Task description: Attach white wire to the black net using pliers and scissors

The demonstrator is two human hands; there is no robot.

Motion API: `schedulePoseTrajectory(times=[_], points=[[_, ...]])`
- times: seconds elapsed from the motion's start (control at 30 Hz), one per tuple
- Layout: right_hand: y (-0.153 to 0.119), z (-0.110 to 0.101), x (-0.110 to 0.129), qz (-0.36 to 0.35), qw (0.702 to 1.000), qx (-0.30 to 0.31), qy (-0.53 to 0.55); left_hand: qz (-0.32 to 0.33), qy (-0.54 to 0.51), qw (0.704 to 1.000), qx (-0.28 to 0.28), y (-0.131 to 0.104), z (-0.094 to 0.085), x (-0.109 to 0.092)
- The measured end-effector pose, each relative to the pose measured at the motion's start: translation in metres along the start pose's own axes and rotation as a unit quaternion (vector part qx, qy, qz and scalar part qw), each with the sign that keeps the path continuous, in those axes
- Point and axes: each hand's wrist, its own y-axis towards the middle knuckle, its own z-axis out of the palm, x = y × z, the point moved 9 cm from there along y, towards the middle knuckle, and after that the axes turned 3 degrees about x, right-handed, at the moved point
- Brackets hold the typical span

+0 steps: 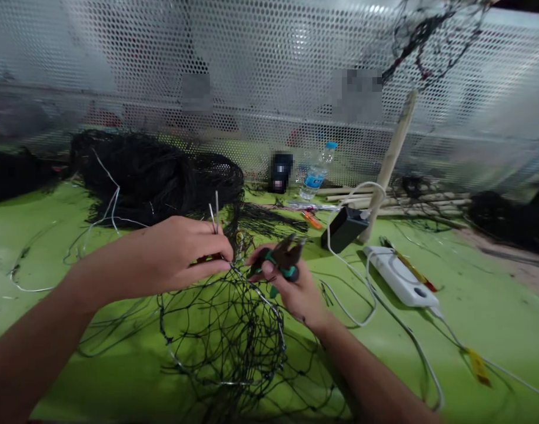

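Observation:
My left hand (194,253) pinches the upper side of a wire ring (282,330) where its ends meet; two wire ends (214,215) stick up past the fingers. A black knotted net (234,335) is looped along the ring and hangs across it over the green surface. In my right hand (302,297) is a pair of pliers (285,256) with green and black handles, the jaws pointing up and away. The fingertips of that hand are close to the ring, just right of my left fingers; whether they touch it I cannot tell.
A heap of black strands (150,176) lies behind my left hand. At the back stand a water bottle (313,176) and a wooden stick (393,159). To the right are a black box (344,228), a white power strip (402,280) and cables on the green surface (472,294). Perforated metal (260,65) closes the back.

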Motion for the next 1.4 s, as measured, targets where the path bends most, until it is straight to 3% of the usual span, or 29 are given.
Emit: schedulePoseTrajectory(times=[0.13,0.23,0.37,0.47,0.53,0.6,0.73,1.07,1.23,1.4], points=[[-0.003,-0.015,0.009,-0.003,0.991,-0.042,0.124,0.007,0.051,0.999,0.004,0.002,0.004,0.000],[-0.003,-0.035,0.018,-0.006,0.985,-0.097,0.141,0.027,0.089,0.996,-0.004,0.005,0.006,-0.003],[-0.004,-0.062,0.034,-0.072,0.975,-0.199,0.065,0.032,0.075,0.997,-0.010,0.010,0.005,-0.004],[-0.011,-0.069,0.045,-0.144,0.950,-0.264,-0.088,0.033,0.064,0.997,-0.005,0.011,0.004,-0.007],[-0.012,-0.060,0.048,-0.178,0.924,-0.243,-0.236,0.041,0.068,0.997,-0.008,0.011,0.003,-0.010],[-0.010,-0.043,0.045,-0.207,0.899,-0.175,-0.344,0.052,0.083,0.995,-0.018,0.010,0.003,-0.015],[-0.010,-0.024,0.035,-0.226,0.887,-0.080,-0.394,0.076,0.115,0.990,-0.036,0.007,0.002,-0.021],[-0.014,-0.021,0.036,-0.222,0.875,-0.108,-0.416,0.077,0.119,0.990,-0.023,0.003,-0.001,-0.021],[-0.010,-0.014,0.033,-0.207,0.875,-0.088,-0.429,0.102,0.152,0.981,-0.065,0.004,0.001,-0.024],[-0.015,-0.014,0.031,-0.221,0.877,-0.112,-0.412,0.133,0.161,0.974,-0.087,0.004,0.003,-0.034]])
